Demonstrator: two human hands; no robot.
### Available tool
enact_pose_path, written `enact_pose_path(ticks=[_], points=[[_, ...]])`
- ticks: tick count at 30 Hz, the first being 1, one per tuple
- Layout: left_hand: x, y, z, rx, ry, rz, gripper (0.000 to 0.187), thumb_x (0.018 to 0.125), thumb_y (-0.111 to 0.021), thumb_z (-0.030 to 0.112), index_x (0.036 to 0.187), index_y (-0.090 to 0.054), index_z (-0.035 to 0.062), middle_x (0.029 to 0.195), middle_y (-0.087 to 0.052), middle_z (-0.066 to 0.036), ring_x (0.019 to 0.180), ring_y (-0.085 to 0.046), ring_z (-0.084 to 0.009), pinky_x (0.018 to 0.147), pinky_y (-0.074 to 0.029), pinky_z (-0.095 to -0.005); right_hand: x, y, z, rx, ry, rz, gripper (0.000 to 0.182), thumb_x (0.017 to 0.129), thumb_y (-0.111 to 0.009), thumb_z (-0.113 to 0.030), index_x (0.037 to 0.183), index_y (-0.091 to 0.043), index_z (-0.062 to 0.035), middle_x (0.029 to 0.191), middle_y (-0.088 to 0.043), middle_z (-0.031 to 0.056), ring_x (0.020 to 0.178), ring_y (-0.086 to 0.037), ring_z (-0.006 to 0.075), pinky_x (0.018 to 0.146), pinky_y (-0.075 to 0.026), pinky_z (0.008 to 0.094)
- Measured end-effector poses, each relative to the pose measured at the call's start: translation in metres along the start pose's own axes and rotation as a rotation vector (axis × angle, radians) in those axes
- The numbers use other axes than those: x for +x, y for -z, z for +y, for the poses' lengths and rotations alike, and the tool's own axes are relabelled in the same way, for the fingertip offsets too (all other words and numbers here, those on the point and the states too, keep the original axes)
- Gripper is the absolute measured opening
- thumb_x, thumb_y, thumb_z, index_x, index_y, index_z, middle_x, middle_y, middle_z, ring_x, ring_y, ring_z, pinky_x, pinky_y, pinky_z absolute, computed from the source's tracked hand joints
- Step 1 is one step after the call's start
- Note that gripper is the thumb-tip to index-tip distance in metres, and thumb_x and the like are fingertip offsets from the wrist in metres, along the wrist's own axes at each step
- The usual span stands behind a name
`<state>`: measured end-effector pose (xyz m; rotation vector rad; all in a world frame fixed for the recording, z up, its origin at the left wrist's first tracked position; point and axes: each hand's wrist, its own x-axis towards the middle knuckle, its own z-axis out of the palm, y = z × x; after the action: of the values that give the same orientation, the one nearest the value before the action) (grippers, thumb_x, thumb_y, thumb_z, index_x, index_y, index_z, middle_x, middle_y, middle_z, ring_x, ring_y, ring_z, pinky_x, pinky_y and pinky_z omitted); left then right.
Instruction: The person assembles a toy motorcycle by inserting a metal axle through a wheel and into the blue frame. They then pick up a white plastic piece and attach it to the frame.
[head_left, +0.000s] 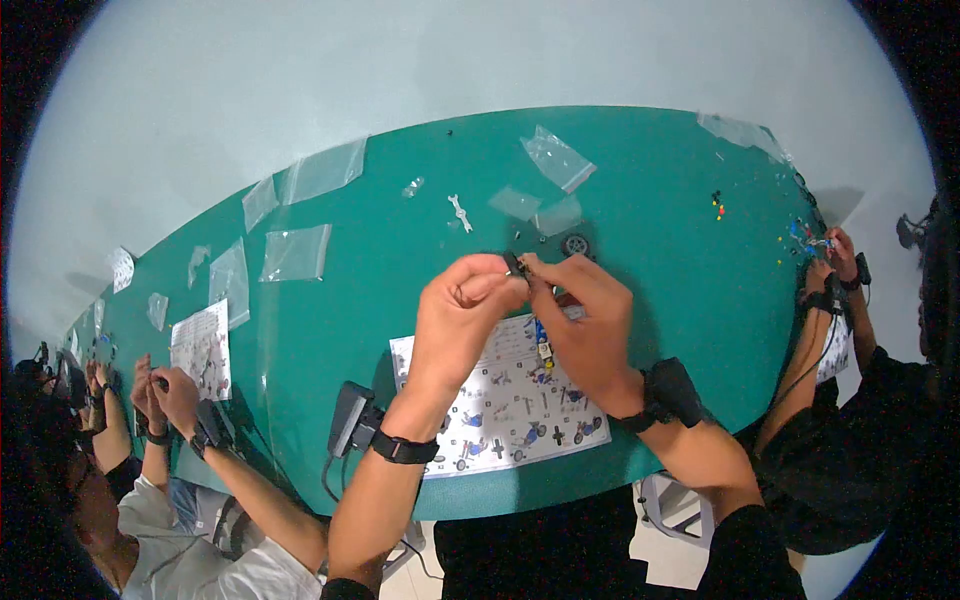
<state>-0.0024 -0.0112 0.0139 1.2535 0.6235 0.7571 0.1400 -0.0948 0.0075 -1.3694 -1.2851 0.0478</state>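
Both of my hands meet above the far edge of a printed instruction sheet. My left hand pinches a small black part between thumb and fingertips. Against the same part, the fingers of my right hand are closed. A small assembly with blue, white and yellow pieces shows below my right fingers, over the sheet; whether the hand holds it is unclear. A black wheel lies on the green table just beyond my hands. Farther off is a white wrench-shaped piece.
Clear plastic bags lie to the left, with more at the back. Small coloured pieces are on the right. Co-workers' hands hover at the left, and another person's hands handle parts at the right edge.
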Motion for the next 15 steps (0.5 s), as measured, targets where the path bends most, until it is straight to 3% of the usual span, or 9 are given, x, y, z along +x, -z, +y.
enact_pose_path(ticks=[3, 11, 15], points=[[0.004, 0.003, -0.004, -0.142, -0.033, -0.033, 0.015, 0.101, -0.066, 0.005, 0.114, -0.069, -0.0012, 0.105, -0.077, -0.007, 0.095, -0.072, -0.0126, 0.089, -0.057, -0.0295, 0.002, 0.001, -0.004, -0.022, 0.019, 0.014, 0.023, 0.088, -0.075, 0.002, 0.11, -0.077, -0.0019, 0.086, -0.071, 0.0131, 0.073, -0.071, 0.0258, 0.062, -0.055, 0.0354], [0.003, 0.001, -0.009, -0.005, -0.169, 0.082, 0.006, 0.101, -0.069, 0.004, 0.104, -0.072, 0.0003, 0.108, -0.075, -0.006, 0.093, -0.071, -0.0115, 0.08, -0.056, -0.0252, 0.001, -0.003, 0.0, 0.033, -0.006, -0.023, 0.025, 0.091, -0.076, -0.003, 0.115, -0.075, -0.0022, 0.089, -0.074, 0.0114, 0.076, -0.072, 0.0227, 0.068, -0.057, 0.0335], [0.004, 0.0, -0.008, 0.251, -0.347, 0.177, 0.003, 0.097, -0.072, 0.001, 0.098, -0.074, 0.0021, 0.108, -0.071, -0.005, 0.092, -0.066, -0.0103, 0.075, -0.052, -0.0241, -0.004, -0.01, 0.0, 0.348, -0.332, -0.075, 0.03, 0.093, -0.079, -0.009, 0.121, -0.072, -0.0022, 0.097, -0.077, 0.0067, 0.083, -0.071, 0.0131, 0.071, -0.057, 0.0301]])
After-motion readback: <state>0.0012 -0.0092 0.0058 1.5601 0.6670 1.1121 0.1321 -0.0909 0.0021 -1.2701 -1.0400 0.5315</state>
